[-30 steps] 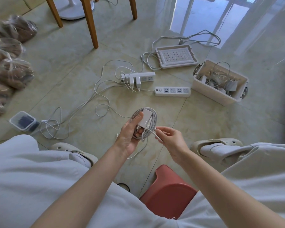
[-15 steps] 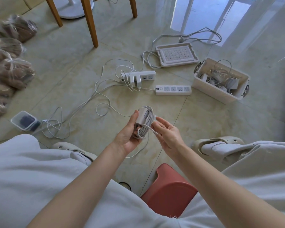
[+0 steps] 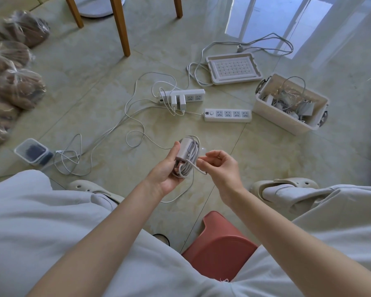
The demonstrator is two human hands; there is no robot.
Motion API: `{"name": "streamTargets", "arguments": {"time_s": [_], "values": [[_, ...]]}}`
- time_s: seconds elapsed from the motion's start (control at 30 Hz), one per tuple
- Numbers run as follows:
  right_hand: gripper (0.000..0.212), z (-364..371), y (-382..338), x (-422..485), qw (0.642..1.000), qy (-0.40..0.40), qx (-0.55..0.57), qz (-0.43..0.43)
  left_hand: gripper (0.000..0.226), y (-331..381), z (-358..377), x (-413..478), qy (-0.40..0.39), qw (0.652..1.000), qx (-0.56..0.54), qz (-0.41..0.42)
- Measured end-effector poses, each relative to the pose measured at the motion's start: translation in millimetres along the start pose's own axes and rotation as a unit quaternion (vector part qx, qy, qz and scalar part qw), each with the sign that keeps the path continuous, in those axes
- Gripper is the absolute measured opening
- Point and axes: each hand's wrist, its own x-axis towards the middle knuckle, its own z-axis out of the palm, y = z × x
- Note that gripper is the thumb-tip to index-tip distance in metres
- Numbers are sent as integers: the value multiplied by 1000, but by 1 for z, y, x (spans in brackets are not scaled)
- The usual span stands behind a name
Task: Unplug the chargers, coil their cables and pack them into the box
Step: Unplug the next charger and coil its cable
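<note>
My left hand grips a white charger with its cable wound in a coil around it. My right hand pinches the loose end of that cable beside the coil; a slack loop hangs below toward the floor. Two more white chargers stand plugged in a power strip, their cables trailing left across the floor. A second power strip lies to the right with nothing plugged in it. The white box, at the right, holds several chargers and cables.
The box's lid lies upside down behind the strips. A small clear container sits at the left near bagged goods. Wooden chair legs stand at the back. A red stool is under me, my shoes either side.
The charger has turned in my left hand and more cable is wound on the coil. My right hand moved round the coil with the cable end and now holds it to the right.
</note>
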Motion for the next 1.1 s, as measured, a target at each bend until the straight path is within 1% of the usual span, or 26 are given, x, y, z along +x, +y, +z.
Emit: {"name": "streamTargets", "arguments": {"time_s": [0.07, 0.13, 0.2, 0.27, 0.33, 0.5, 0.57, 0.63, 0.7, 0.73, 0.77, 0.83, 0.93, 1.03, 1.1], "values": [[22, 2, 0, -1, 995, -22, 83, 55, 43, -1, 2, -1, -14, 1000, 6, 0], [20, 7, 2, -3, 978, -36, 173, 109, 42, -3, 4, -2, -26, 1000, 8, 8], [21, 11, 5, -5, 959, -35, 243, 142, 41, -4, 3, -1, -18, 999, 32, 25], [29, 14, 7, -6, 943, -27, 292, 160, 42, -5, 2, 1, -1, 998, 48, 42], [36, 15, 7, -9, 940, -22, 299, 162, 46, -7, 1, 2, 13, 997, 53, 52], [38, 11, 12, -12, 951, 1, 249, 184, 49, -12, 2, 2, 38, 992, 91, 73], [33, 9, 12, -12, 954, 3, 225, 200, 49, -15, 3, 2, 48, 991, 92, 82], [21, 11, 10, -15, 962, -17, 155, 223, 48, -16, 3, 2, 53, 991, 77, 91], [16, 13, 9, -19, 968, -36, 61, 239, 45, -16, 4, 2, 58, 991, 62, 99], [13, 13, 11, -19, 970, -39, 35, 239, 44, -16, 4, 3, 59, 992, 56, 101], [14, 13, 11, -20, 972, -39, 22, 232, 43, -16, 4, 2, 57, 992, 50, 102], [23, 11, 11, -19, 977, -33, 11, 209, 42, -16, 4, 1, 52, 992, 47, 104], [20, 8, 7, -19, 983, -25, -29, 178, 40, -16, 6, 1, 48, 992, 56, 106], [26, 5, 4, -17, 990, 3, -89, 107, 44, -17, 8, 2, 42, 992, 71, 98], [27, 2, 4, -15, 992, 14, -104, 66, 46, -19, 8, 2, 42, 991, 87, 90]]}}
